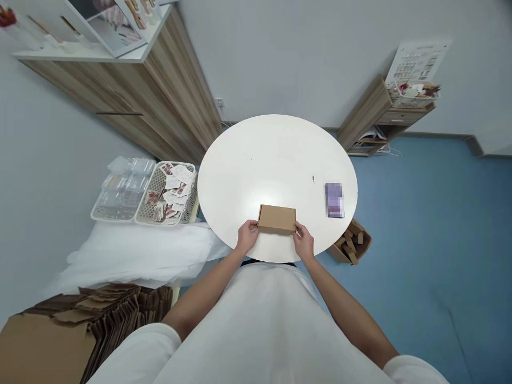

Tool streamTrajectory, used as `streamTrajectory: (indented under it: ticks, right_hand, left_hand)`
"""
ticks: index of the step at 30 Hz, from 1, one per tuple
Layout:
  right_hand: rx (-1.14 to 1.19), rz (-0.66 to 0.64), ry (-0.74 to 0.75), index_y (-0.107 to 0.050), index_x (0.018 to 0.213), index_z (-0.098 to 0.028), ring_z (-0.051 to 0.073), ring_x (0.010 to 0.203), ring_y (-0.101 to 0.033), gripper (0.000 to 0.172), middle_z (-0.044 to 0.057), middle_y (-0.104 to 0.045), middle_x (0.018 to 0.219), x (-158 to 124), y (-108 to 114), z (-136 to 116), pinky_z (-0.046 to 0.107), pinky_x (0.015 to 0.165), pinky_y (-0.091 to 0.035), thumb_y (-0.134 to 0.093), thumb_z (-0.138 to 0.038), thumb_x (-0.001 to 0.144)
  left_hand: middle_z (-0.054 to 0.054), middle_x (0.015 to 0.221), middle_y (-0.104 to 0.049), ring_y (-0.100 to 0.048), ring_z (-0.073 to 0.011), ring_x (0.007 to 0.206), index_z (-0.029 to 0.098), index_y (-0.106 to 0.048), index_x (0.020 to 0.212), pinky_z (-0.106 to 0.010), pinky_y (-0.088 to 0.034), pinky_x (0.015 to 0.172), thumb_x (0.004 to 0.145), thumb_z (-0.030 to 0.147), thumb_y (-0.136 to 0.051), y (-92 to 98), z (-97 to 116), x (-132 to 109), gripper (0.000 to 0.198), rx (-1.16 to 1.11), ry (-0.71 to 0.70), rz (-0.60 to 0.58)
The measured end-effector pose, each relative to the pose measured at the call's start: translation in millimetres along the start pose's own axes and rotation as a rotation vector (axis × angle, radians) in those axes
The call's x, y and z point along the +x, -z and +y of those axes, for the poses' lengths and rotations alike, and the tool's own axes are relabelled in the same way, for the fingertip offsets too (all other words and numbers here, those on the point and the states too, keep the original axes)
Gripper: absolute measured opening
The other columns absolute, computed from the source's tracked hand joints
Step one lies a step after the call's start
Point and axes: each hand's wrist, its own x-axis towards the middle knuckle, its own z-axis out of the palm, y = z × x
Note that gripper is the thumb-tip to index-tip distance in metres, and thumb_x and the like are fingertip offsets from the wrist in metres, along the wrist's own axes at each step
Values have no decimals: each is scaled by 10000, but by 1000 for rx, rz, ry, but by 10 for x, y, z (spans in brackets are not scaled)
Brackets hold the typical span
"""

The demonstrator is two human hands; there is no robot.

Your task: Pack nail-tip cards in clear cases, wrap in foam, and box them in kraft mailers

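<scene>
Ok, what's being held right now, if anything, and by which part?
A brown cardboard box: the left hand grips its left end and the right hand its right end, each near the corner closest to the person.

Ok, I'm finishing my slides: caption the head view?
Left hand and right hand hold opposite ends of a cardboard box at a white table.

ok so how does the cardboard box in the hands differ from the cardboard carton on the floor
The held box looks closed, while the floor carton is open-topped, with brown cardboard pieces inside. The held box is between the left hand and right hand, whereas no hand touches the floor carton, partly hidden by the table. Both are brown cardboard.
</scene>
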Motion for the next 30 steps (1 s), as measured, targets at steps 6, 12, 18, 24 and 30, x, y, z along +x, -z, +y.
streamTrajectory:
  ticks: [6, 12, 18, 24, 30]
  right_hand:
    - [-47, 45, -51, -474, 1167, -203, 190, 1108, -498, 452, 80, -524, 1209, -156, -6, 38, 336, 860, -469, -498, -284, 723]
    - [-61, 34, -354, -419, 1233, -245, 173, 785, -612, 559, 90, -498, 1217, -43, 126, -158, 330, 699, -495, -530, -431, 718]
    - [235, -184, -498, -383, 1266, -296, 149, 782, -618, 566, 61, -489, 1213, 39, 167, -242, 273, 638, -482, -531, -425, 735]
    - [255, -147, -373, -402, 1248, -309, 147, 833, -588, 573, 57, -446, 1240, -30, 418, -151, 300, 736, -466, -572, -398, 708]
    - [222, 45, -268, -387, 1255, -275, 130, 747, -579, 608, 71, -448, 1202, -162, 1265, 193, 328, 750, -468, -577, -407, 693]
  left_hand:
    - [-75, 925, -641, -612, -189, 870, 169, -555, 884, -305, -472, 755, 724, 302, -579, -14, -157, -13, 210, 151, 11, -127]
    - [-102, 1035, -601, -594, -201, 898, 165, -503, 1095, -301, -447, 743, 789, 434, -474, 29, -133, 224, 409, 318, 39, -209]
    - [-84, 1028, -611, -610, -168, 762, 208, -494, 1156, -276, -468, 641, 834, 474, -358, 6, -27, 289, 439, 244, 48, -259]
    - [-83, 1076, -595, -600, -157, 738, 224, -487, 1194, -299, -488, 649, 845, 524, -296, -234, 152, 89, 498, 138, 27, -283]
    - [-102, 1216, -503, -584, -173, 880, 216, -399, 1281, -319, -461, 789, 831, 509, -368, -1046, 539, -177, 538, 155, -59, -394]
